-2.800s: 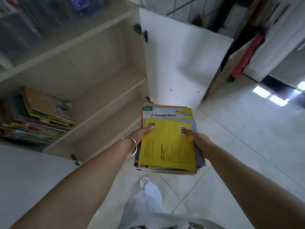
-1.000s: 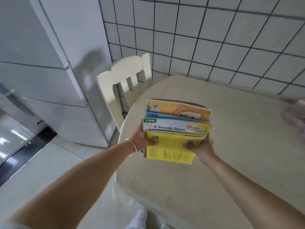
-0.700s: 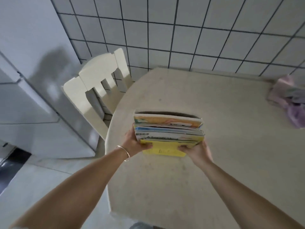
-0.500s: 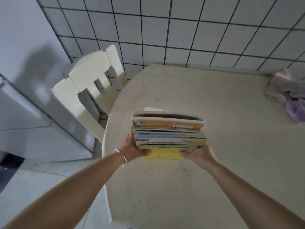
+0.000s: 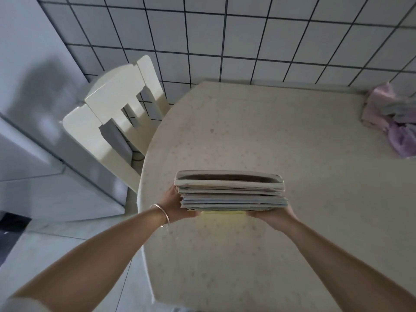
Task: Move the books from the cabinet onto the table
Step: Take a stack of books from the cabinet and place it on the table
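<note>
A stack of thin books (image 5: 230,191) is held edge-on over the left part of the cream table (image 5: 281,136), a yellow cover showing at its near bottom edge. My left hand (image 5: 177,204), a silver bangle on its wrist, grips the stack's left end. My right hand (image 5: 273,216) grips the right end from below. Whether the stack touches the tabletop I cannot tell. The cabinet is out of view.
A cream wooden chair (image 5: 117,111) stands at the table's left side against a tiled wall (image 5: 247,34). A bundle of pink and purple cloth (image 5: 391,122) lies at the table's far right. A white appliance (image 5: 29,140) stands to the left.
I turned from the cabinet to the table carrying the stack. Over the last second the stack tipped level and sank lower over the table, so only its page edges show.
</note>
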